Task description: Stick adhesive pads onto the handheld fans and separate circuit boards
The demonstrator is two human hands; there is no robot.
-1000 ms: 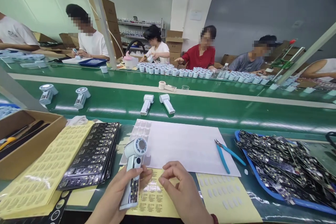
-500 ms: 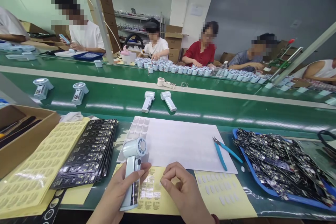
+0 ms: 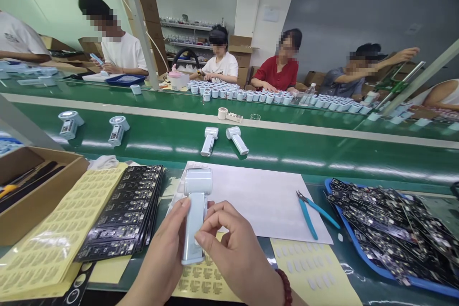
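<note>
Head cam: L fingers (image 3: pixel 177 216) grip fan handle (image 3: pixel 194 217); R fingers (image 3: pixel 216 220) pinched at R edge.

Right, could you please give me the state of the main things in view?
Pale blue fan: gripped in the left hand, plain handle side showing
Right hand: fingers curled, thumb at the handle
Cutters: handles spread, lying partly on the white sheet
Cardboard box: open, tools inside
Black circuit panels: stacked
Blue tray: heaped with loose circuit boards
Right yellow sheet: flat, bearing pale stickers
</note>
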